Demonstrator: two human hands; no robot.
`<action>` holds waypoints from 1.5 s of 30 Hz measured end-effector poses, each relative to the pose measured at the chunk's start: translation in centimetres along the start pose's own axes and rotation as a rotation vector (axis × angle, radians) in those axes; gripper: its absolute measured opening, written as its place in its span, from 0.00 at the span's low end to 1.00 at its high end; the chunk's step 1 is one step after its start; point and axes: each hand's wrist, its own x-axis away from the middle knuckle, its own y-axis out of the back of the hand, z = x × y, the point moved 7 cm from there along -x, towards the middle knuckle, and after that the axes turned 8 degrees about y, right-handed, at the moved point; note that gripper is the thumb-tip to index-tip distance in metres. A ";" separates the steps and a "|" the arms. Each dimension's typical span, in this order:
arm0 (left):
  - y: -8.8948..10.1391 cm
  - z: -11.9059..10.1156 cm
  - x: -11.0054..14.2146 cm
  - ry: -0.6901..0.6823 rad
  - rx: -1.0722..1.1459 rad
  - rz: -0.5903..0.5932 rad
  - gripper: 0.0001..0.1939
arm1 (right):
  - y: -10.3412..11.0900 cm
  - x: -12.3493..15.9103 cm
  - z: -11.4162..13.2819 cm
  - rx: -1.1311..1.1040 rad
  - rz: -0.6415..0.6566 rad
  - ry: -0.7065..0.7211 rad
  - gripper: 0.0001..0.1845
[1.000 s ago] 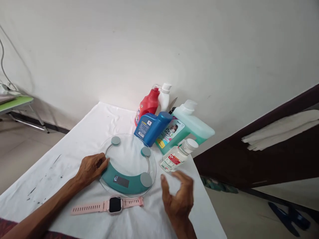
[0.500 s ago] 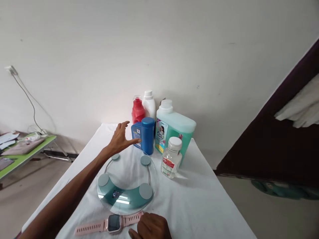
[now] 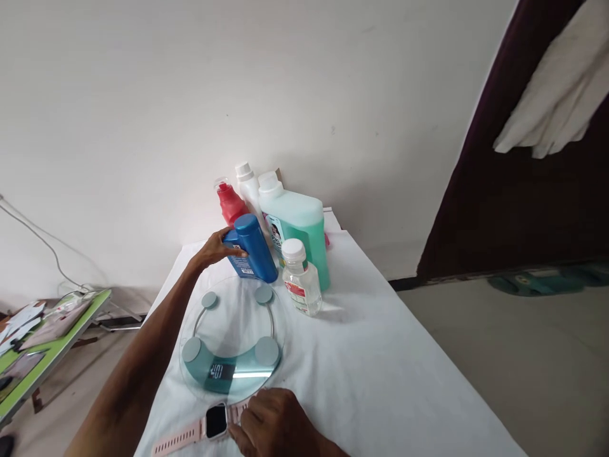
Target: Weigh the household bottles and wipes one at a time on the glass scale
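At the back of the table, my left hand (image 3: 217, 248) is closed around the handle side of a blue plastic bottle (image 3: 259, 251), its thumb across the front. The bottle leans slightly. In front of it lies a round glass bathroom scale (image 3: 228, 371), its display lit. My right hand (image 3: 273, 419) is curled into a fist at the near edge, over the end of the pink strap of a smartwatch (image 3: 216, 421). What its fingers hold, if anything, is hidden.
Right of the blue bottle stand a clear jar with a white lid (image 3: 302, 282) and a large green detergent jug (image 3: 304, 228). Behind are a red bottle (image 3: 231, 204) and a white bottle (image 3: 249, 190), near the wall. A green side table (image 3: 90, 311) stands at left.
My left hand, open beside the blue bottle before, has closed on it, and the bottle now tilts. My right fist has shifted left over the watch strap. The camera view has turned.
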 end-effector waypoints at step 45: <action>1.6 2.0 17.5 0.011 0.165 -0.435 0.31 | 1.2 -1.2 -0.2 -0.073 0.183 -0.002 0.21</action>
